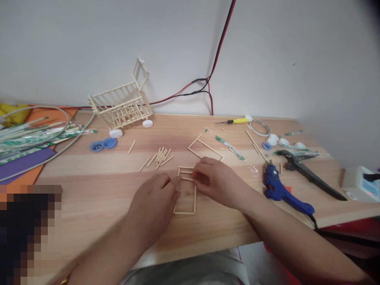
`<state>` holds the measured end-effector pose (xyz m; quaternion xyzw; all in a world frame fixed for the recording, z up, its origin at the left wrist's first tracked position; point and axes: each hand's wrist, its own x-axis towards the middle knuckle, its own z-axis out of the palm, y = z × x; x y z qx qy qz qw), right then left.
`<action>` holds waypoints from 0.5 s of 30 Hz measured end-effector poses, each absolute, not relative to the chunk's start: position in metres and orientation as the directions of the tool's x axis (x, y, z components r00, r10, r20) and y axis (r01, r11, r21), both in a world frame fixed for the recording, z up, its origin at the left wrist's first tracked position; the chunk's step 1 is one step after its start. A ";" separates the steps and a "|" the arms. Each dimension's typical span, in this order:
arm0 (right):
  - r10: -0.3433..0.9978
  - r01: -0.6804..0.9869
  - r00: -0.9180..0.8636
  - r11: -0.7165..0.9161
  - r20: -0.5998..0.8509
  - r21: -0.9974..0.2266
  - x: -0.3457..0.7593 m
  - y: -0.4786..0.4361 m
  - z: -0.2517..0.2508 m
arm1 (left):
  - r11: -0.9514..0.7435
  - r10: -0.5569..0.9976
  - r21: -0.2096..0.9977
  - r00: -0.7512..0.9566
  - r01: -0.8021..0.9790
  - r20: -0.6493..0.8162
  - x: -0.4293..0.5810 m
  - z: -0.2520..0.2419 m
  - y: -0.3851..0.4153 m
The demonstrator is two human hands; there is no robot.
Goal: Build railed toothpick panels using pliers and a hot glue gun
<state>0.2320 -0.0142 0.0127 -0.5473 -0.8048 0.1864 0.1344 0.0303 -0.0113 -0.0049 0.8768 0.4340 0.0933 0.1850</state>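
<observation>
A rectangular frame of thin wooden sticks [185, 206] lies flat on the wooden table [97, 190] in front of me. My left hand [154, 202] rests on the frame's left side, its fingers curled against the sticks. My right hand [215, 180] pinches a short cross stick [187, 179] near the frame's top. A second stick frame [204, 148] lies just behind my right hand. Loose cut sticks [160, 156] are scattered behind my left hand.
A stick-built cart with white cap wheels [121, 107] stands at the back left. A blue glue gun [282, 190], black cutters [311, 174], a yellow screwdriver [234, 121], tape roll [259, 127] and white caps [277, 140] lie at the right. Blue caps [103, 144] and packaged sticks [32, 136] sit left.
</observation>
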 end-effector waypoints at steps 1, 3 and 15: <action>0.931 0.829 -0.365 0.333 0.015 -0.449 0.232 -0.014 0.012 | -0.556 0.795 0.406 0.607 0.725 0.005 0.030 -0.004 -0.011; 0.932 0.830 -0.361 0.331 0.021 -0.449 0.231 -0.013 0.012 | -0.559 0.794 0.404 0.608 0.724 0.008 0.030 -0.004 -0.011; 0.942 0.842 -0.334 0.298 -0.001 -0.450 0.231 -0.012 0.010 | -0.589 0.772 0.394 0.635 0.706 0.017 0.028 -0.006 -0.009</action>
